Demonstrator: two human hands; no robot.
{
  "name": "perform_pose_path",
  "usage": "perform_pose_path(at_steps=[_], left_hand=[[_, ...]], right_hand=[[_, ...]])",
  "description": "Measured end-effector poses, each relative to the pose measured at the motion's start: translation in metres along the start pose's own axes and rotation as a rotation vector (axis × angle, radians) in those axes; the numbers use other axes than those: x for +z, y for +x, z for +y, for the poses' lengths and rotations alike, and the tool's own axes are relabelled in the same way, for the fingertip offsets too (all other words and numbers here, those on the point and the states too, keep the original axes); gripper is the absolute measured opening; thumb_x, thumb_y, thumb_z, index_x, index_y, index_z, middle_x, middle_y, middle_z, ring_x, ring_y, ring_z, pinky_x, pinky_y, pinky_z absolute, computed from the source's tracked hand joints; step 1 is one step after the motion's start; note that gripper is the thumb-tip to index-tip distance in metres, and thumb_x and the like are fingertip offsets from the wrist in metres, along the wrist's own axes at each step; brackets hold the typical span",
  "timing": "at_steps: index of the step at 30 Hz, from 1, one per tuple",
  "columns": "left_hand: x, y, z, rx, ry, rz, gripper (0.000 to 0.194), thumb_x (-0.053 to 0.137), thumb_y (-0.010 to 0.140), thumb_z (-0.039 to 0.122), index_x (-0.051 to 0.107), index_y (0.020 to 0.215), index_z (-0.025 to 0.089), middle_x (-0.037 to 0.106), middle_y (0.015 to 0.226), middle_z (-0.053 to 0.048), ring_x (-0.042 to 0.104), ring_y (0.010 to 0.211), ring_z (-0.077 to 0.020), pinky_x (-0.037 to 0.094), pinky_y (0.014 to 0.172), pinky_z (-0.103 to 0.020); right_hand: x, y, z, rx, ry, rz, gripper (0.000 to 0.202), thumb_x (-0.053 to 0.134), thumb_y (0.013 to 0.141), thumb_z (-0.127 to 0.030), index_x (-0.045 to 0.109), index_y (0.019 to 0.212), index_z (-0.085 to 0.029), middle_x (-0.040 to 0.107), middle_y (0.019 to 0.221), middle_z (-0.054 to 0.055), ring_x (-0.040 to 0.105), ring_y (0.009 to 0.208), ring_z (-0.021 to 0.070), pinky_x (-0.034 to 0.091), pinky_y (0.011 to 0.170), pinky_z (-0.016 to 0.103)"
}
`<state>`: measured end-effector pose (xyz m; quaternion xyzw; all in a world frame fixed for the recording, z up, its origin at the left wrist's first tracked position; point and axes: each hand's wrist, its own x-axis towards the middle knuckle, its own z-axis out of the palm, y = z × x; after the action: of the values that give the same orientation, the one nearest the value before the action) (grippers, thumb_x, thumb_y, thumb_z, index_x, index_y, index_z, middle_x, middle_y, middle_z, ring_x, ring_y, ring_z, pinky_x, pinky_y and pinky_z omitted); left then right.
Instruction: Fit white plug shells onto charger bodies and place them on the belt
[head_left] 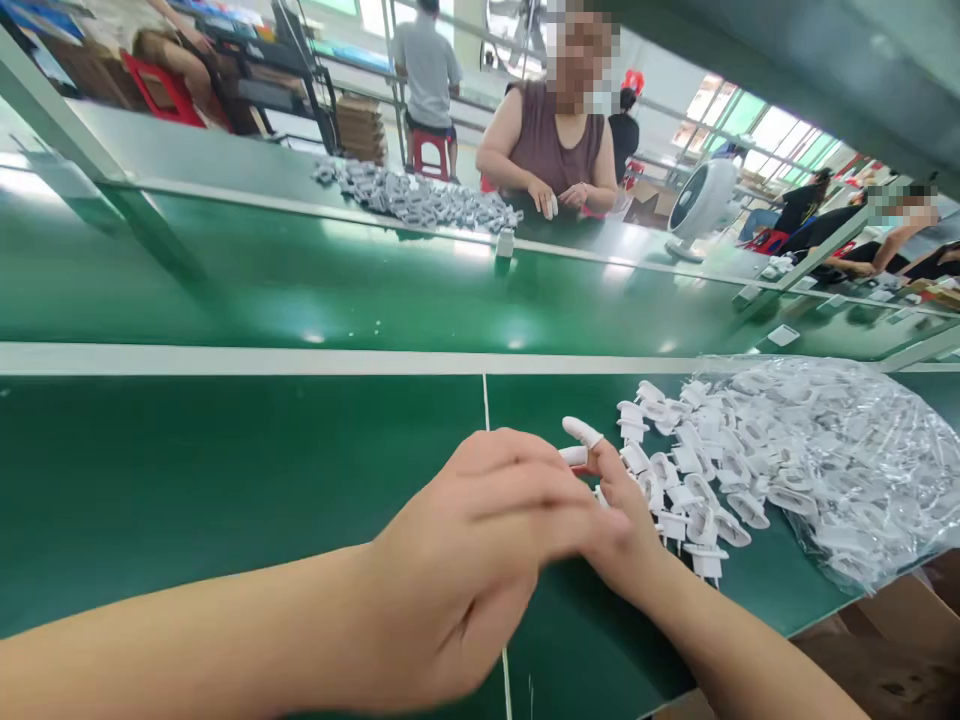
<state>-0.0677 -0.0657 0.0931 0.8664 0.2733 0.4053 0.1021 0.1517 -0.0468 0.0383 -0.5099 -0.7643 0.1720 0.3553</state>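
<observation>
My left hand (487,530) is at the middle of the view, its fingers bent and pressed together, crossing in front of my right hand (626,520). Whatever it may hold is hidden behind its fingers. White covers sit on fingertips of my right hand, one of them pointing up and left; its palm and the rest of its fingers are largely covered. Just right of my hands, loose white plastic plug parts (701,500) with metal pins spread over the green table (225,480). More of them lie in a clear plastic bag (862,450).
A pale ledge (225,358) separates my table from a green conveyor (262,290). Across it, a person handles a small white part beside a pile of grey-white parts (427,200). A fan (701,200) stands right of them; cardboard (885,640) is at lower right.
</observation>
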Motion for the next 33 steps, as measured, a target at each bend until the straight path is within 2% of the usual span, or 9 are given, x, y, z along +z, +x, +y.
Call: perform_pose_path(at_steps=[4, 7, 9, 13, 16, 20, 24, 30, 33], left_hand=[[0.037, 0.009, -0.031, -0.131, -0.285, -0.009, 0.038, 0.061, 0.094, 0.016, 0.060, 0.132, 0.021, 0.067, 0.127, -0.011, 0.058, 0.120, -0.0235, 0.055, 0.103, -0.042], [0.059, -0.002, -0.041, -0.127, -0.391, -0.070, 0.022, 0.059, 0.095, 0.015, 0.069, 0.114, 0.022, 0.071, 0.109, -0.008, 0.064, 0.107, -0.0212, 0.058, 0.096, -0.039], [0.066, -0.007, -0.041, -0.149, -0.446, -0.120, 0.023, 0.054, 0.097, 0.012, 0.071, 0.109, 0.022, 0.072, 0.103, -0.007, 0.067, 0.099, -0.0190, 0.059, 0.090, -0.034], [0.066, -0.007, -0.038, -0.297, -0.606, -0.230, 0.022, 0.052, 0.099, 0.022, 0.074, 0.105, 0.021, 0.074, 0.096, -0.006, 0.070, 0.087, -0.0179, 0.060, 0.079, -0.030], [0.068, -0.007, -0.041, -0.508, -0.730, -0.376, 0.026, 0.053, 0.100, 0.033, 0.075, 0.099, 0.020, 0.074, 0.088, -0.005, 0.069, 0.080, -0.0174, 0.057, 0.078, -0.029], [0.073, -0.010, -0.045, -0.738, -0.887, -0.415, 0.033, 0.063, 0.093, 0.048, 0.071, 0.105, 0.018, 0.071, 0.082, -0.003, 0.065, 0.076, -0.0164, 0.054, 0.074, -0.027], [0.071, -0.009, -0.049, -0.810, -0.944, -0.458, 0.038, 0.068, 0.090, 0.055, 0.070, 0.095, 0.017, 0.068, 0.076, -0.002, 0.060, 0.074, -0.0151, 0.049, 0.073, -0.026], [0.066, -0.011, -0.054, -0.842, -1.061, -0.508, 0.037, 0.075, 0.085, 0.053, 0.076, 0.099, 0.019, 0.072, 0.085, -0.003, 0.064, 0.078, -0.0158, 0.051, 0.078, -0.027], [0.067, -0.010, -0.053, -0.906, -1.088, -0.386, 0.044, 0.080, 0.080, 0.055, 0.075, 0.110, 0.022, 0.075, 0.097, -0.006, 0.067, 0.086, -0.0187, 0.055, 0.082, -0.028]], right_hand=[[0.001, 0.001, 0.004, 0.028, 0.091, -0.018, 0.062, 0.061, 0.091, -0.028, 0.036, 0.148, -0.028, 0.067, 0.119, 0.009, 0.068, 0.103, 0.0237, 0.062, 0.091, 0.046], [0.002, -0.001, 0.010, 0.035, 0.080, -0.043, 0.071, 0.067, 0.083, -0.027, 0.035, 0.146, -0.026, 0.060, 0.127, 0.013, 0.064, 0.113, 0.0275, 0.059, 0.096, 0.051], [0.003, -0.002, 0.013, 0.018, 0.061, -0.053, 0.071, 0.069, 0.079, -0.026, 0.036, 0.142, -0.024, 0.056, 0.130, 0.015, 0.060, 0.119, 0.0299, 0.057, 0.100, 0.053], [0.004, -0.001, 0.014, -0.045, 0.050, -0.049, 0.078, 0.069, 0.077, -0.026, 0.032, 0.145, -0.019, 0.052, 0.132, 0.018, 0.055, 0.126, 0.0323, 0.053, 0.105, 0.055], [0.004, -0.001, 0.012, -0.148, 0.020, -0.043, 0.092, 0.065, 0.076, -0.021, 0.018, 0.155, -0.016, 0.049, 0.136, 0.019, 0.050, 0.130, 0.0334, 0.049, 0.109, 0.056], [0.003, -0.001, 0.008, -0.187, -0.003, -0.041, 0.106, 0.065, 0.073, -0.015, 0.005, 0.160, -0.017, 0.042, 0.143, 0.020, 0.043, 0.137, 0.0344, 0.042, 0.116, 0.057], [0.000, -0.001, 0.005, -0.099, 0.024, -0.046, 0.113, 0.072, 0.072, -0.019, 0.001, 0.160, -0.018, 0.037, 0.148, 0.021, 0.038, 0.142, 0.0369, 0.039, 0.117, 0.059], [-0.001, -0.002, 0.005, -0.026, 0.101, -0.076, 0.110, 0.077, 0.079, -0.034, 0.005, 0.160, -0.014, 0.036, 0.151, 0.024, 0.035, 0.145, 0.0360, 0.037, 0.119, 0.058], [0.000, 0.000, 0.006, -0.003, 0.174, -0.032, 0.103, 0.079, 0.080, -0.042, 0.020, 0.158, -0.011, 0.044, 0.146, 0.023, 0.041, 0.141, 0.0323, 0.039, 0.119, 0.052]])
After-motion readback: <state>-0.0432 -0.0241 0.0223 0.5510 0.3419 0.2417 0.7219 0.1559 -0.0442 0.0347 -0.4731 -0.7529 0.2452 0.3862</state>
